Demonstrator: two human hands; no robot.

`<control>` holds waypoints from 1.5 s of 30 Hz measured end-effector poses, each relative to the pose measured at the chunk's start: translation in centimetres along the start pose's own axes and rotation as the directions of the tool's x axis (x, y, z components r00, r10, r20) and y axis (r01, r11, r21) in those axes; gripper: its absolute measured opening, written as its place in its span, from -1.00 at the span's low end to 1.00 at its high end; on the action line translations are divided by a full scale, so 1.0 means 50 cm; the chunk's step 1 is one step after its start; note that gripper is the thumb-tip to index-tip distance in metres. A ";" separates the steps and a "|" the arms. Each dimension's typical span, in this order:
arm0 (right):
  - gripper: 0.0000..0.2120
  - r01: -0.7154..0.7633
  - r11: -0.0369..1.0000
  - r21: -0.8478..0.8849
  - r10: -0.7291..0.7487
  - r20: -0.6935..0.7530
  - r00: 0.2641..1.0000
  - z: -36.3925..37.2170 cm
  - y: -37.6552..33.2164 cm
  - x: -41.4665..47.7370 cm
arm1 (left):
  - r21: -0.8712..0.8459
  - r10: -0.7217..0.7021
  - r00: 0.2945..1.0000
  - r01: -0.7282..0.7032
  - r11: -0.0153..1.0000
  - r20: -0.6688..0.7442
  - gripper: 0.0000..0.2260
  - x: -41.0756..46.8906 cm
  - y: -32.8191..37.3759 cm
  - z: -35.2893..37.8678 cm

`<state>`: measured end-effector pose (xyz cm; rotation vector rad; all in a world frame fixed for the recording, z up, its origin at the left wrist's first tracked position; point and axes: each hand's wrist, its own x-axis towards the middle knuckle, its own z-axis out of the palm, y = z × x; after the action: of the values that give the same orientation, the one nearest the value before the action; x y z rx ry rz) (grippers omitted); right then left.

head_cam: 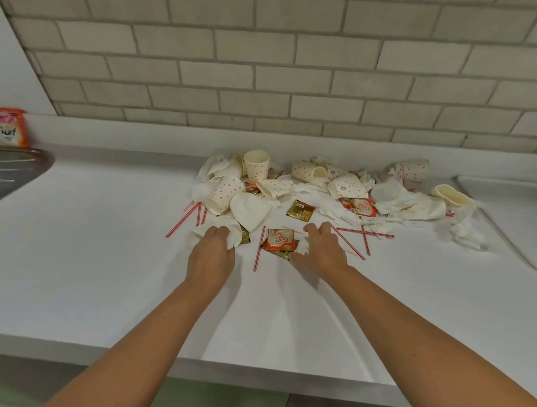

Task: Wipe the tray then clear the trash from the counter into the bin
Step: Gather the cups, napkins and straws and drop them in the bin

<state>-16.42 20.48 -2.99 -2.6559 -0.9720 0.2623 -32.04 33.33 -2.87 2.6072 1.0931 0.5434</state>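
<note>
A heap of trash lies on the white counter (102,257): dotted paper cups (256,165), crumpled white tissues (398,197), red-striped stirrers (259,248) and sachets. My left hand (211,253) grips a crumpled white tissue (233,235) at the heap's near left. My right hand (320,249) curls round another bit of white tissue (302,245), right beside a red creamer sachet (280,239). A white tray (510,191) lies at the far right, only partly in view.
A steel sink (10,171) is at the left edge, with an orange detergent pouch (11,127) behind it. A tiled wall runs along the back. The counter's front edge (190,364) is near me. No bin is in view.
</note>
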 end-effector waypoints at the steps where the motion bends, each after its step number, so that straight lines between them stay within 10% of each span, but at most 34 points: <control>1: -0.33 -0.011 1.000 -0.029 0.012 0.028 1.000 0.005 0.004 0.000 | 0.019 -0.002 1.000 0.002 1.000 -0.002 -0.75 0.008 0.000 -0.004; 16: -0.77 -0.053 0.999 -0.012 0.053 0.066 0.996 -0.015 0.040 -0.024 | 0.192 -0.089 0.992 0.070 0.979 0.090 -0.72 0.078 0.001 0.004; 31: -0.78 -0.160 0.985 0.058 0.150 0.150 0.977 -0.184 0.138 -0.124 | -0.103 0.220 0.975 -0.216 0.971 0.033 -0.74 0.004 0.271 -0.046; 45: -0.85 -0.586 0.796 0.154 0.586 0.048 0.809 -0.297 0.533 -0.395 | -0.372 0.754 0.595 -0.656 0.656 0.280 -0.74 -0.279 0.651 0.105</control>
<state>-11.39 -14.95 3.22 -2.7236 -0.0767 0.4484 -18.37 0.53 1.33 2.6739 -0.2021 0.2007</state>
